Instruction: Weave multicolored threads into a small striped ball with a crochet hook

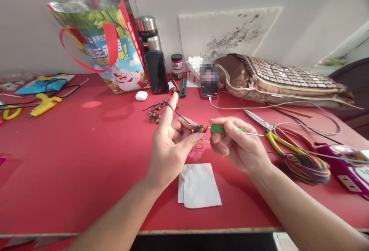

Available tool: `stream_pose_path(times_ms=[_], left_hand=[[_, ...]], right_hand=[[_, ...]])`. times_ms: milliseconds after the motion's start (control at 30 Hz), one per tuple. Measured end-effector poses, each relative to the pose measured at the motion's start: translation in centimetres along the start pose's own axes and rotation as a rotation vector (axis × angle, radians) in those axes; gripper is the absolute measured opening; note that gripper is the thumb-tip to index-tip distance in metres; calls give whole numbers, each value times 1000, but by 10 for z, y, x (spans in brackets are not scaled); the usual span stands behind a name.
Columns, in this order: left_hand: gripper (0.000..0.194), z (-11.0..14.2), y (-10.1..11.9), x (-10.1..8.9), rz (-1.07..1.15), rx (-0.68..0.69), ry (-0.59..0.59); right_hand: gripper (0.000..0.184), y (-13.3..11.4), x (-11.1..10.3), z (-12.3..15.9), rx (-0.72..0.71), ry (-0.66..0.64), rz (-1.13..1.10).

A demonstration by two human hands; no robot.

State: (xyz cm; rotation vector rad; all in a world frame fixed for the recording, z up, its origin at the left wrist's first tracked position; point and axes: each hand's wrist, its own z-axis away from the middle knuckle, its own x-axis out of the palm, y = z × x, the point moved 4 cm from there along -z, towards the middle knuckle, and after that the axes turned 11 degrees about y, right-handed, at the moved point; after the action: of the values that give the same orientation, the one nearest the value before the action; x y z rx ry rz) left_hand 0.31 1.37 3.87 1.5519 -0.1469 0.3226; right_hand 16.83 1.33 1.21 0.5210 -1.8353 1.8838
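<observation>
Between its thumb and fingers my left hand (pixel 171 143) pinches a small multicoloured crochet piece (pixel 201 128). Dark yarn runs from the piece up over the raised left index finger. My right hand (pixel 238 139) is closed round the green handle of a crochet hook (pixel 218 128), whose thin metal tip meets the crochet piece. Behind the left hand lie several small crocheted pieces (pixel 155 116) in the same mixed colours. A skein of multicoloured yarn (pixel 307 168) rests on the table by my right forearm.
Folded white tissue (pixel 201 185) lies in front of me on the red table (pixel 100 174). Large scissors (pixel 268 126) and a purple power strip (pixel 346 166) are at right. Behind stand a shopping bag (pixel 100 47), a phone (pixel 156 72) and a brown bag (pixel 276 76). A yellow glue gun (pixel 44 104) lies left.
</observation>
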Motion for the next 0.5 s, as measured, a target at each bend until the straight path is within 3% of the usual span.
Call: stream_pose_path(times_ms=[233, 500], left_hand=[[106, -4, -7, -4, 6, -38, -3], [108, -3, -3, 0, -24, -15, 2]], right_hand=[[27, 8, 4, 6, -18, 37, -5], [25, 7, 3, 2, 131, -7, -66]])
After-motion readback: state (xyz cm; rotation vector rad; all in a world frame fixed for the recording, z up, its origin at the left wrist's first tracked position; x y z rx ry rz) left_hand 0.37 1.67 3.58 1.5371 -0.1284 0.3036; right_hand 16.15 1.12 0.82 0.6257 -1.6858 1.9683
